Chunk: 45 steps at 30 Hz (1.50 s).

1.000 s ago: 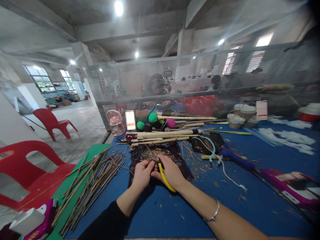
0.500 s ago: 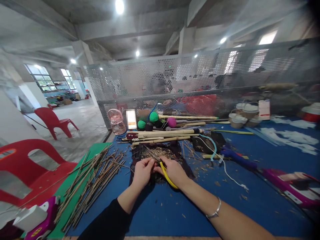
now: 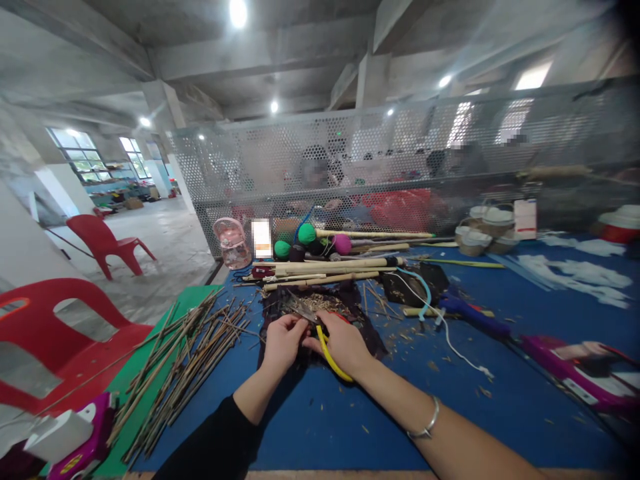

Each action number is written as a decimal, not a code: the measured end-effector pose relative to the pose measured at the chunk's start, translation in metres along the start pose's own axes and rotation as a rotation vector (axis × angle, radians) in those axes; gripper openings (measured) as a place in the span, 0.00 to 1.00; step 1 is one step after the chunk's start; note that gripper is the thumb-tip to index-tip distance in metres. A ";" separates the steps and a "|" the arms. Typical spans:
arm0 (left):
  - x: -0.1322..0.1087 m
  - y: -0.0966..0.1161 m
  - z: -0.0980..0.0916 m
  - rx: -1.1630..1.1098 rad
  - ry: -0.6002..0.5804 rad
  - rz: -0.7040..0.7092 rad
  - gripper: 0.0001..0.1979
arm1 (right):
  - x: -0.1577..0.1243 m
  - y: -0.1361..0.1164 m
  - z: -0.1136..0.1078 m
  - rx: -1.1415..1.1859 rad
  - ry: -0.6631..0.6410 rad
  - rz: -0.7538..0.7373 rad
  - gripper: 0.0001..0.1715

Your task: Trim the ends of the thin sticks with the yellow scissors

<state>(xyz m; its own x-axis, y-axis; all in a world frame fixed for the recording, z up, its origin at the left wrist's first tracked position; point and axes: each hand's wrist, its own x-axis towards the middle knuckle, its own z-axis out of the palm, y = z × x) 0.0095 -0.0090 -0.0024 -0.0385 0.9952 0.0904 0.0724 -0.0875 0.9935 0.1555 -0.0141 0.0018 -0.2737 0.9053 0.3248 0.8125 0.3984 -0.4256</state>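
Note:
My right hand (image 3: 341, 343) is closed around yellow-handled cutters (image 3: 326, 353), whose dark jaws point up and left over a dark cloth (image 3: 365, 330) strewn with chips. My left hand (image 3: 283, 341) is pinched shut right beside the jaws, holding something small that I cannot make out. Both hands meet above the cloth on the blue table (image 3: 500, 400). A silver bangle (image 3: 424, 427) sits on my right wrist.
A heap of thin brown sticks (image 3: 185, 363) lies left of my hands, partly on a green mat (image 3: 145, 360). Bamboo rods (image 3: 325, 270), coloured balls and a pink bottle (image 3: 231, 245) lie behind. Red chairs (image 3: 60, 340) stand at left. People sit behind a perforated screen (image 3: 400, 153).
Both hands stay together over the cloth, shifting only slightly. The cutters have tilted a little in my right hand.

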 end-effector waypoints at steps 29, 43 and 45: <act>0.003 0.000 -0.001 -0.053 0.035 -0.045 0.12 | -0.001 -0.003 -0.007 0.011 -0.061 0.009 0.26; 0.002 0.001 0.004 -0.295 0.000 -0.097 0.15 | 0.000 -0.003 -0.003 -0.001 0.028 -0.029 0.31; 0.001 0.000 0.004 -0.254 0.004 -0.063 0.14 | 0.000 -0.004 -0.003 0.005 0.013 -0.030 0.30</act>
<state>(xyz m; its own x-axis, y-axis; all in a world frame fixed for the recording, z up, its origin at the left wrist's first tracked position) 0.0132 -0.0074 -0.0021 -0.0395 0.9988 0.0279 -0.1823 -0.0347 0.9826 0.1538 -0.0158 0.0061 -0.2917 0.8908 0.3484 0.8011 0.4265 -0.4200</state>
